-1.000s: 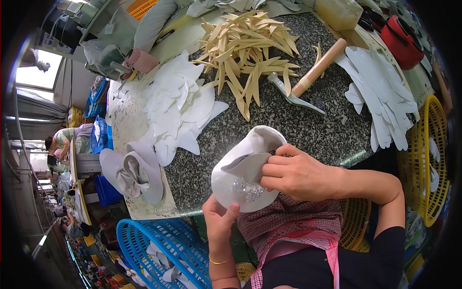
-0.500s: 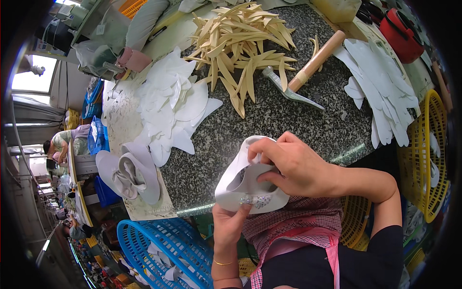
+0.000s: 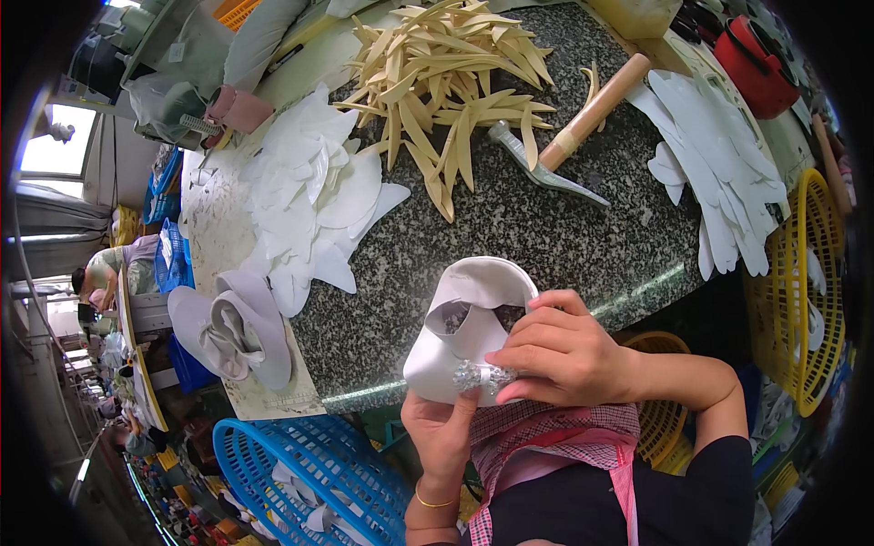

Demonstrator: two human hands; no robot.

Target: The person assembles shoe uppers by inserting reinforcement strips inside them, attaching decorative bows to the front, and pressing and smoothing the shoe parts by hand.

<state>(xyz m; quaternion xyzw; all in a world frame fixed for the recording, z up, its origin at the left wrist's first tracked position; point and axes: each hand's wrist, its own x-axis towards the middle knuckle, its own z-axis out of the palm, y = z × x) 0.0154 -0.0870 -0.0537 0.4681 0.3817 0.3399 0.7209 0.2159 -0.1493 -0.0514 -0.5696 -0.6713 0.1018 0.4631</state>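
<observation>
A pale grey-white shoe upper (image 3: pixel 439 357) with a sparkling rhinestone ornament (image 3: pixel 468 374) is held over the near edge of the stone slab (image 3: pixel 473 227). My left hand (image 3: pixel 439 435) grips its lower edge, the thumb up against the ornament. From the right, my right hand (image 3: pixel 572 357) closes on the upper's side, with fingertips at the ornament's right end. The upper's curved back band stands away from me, its opening facing up. Fingers beneath the upper are hidden.
Beige curved strips (image 3: pixel 446 68) are heaped at the back, beside a wooden-handled hammer (image 3: pixel 592 116). White cut pieces (image 3: pixel 314 196) lie left, more white pieces (image 3: pixel 719 173) right. Other shoe uppers (image 3: pixel 241 332) sit at the left edge. Blue (image 3: pixel 273 437) and yellow baskets (image 3: pixel 801 300) flank the table.
My right hand has come out of the upper's opening and moved down to the ornament. The upper has turned so its back band faces away from me. My left hand keeps its hold.
</observation>
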